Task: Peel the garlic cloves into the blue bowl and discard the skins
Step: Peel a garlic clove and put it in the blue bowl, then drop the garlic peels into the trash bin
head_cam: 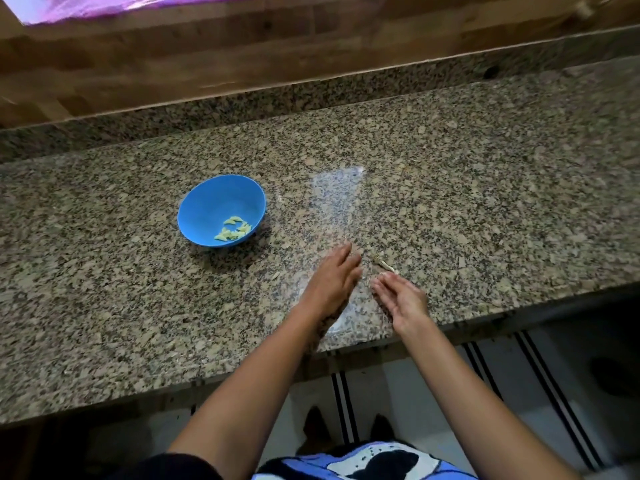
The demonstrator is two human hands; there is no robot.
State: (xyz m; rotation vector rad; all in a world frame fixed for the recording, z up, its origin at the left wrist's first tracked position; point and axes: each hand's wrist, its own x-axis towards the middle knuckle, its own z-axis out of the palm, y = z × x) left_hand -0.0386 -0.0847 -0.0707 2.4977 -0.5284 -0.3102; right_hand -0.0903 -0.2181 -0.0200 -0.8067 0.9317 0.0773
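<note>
I saw the left grip (334,277) stretched flat over the bench (485,202), the right grip (403,297) wide too, holding nothing, skins (385,265) just beyond it; peeled cloves (232,230) lay in the bowl (207,202).

Dim, soft light, pale glare patch on granite counter (450,168), motion-blurred top edge, wide-angle bending.

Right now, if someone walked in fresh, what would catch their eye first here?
The blue bowl stands out on the speckled granite counter, left of centre, with a small heap of peeled garlic cloves inside. Near the counter's front edge, the left hand and right hand are both open, close to a scrap of pale garlic skins.
</note>
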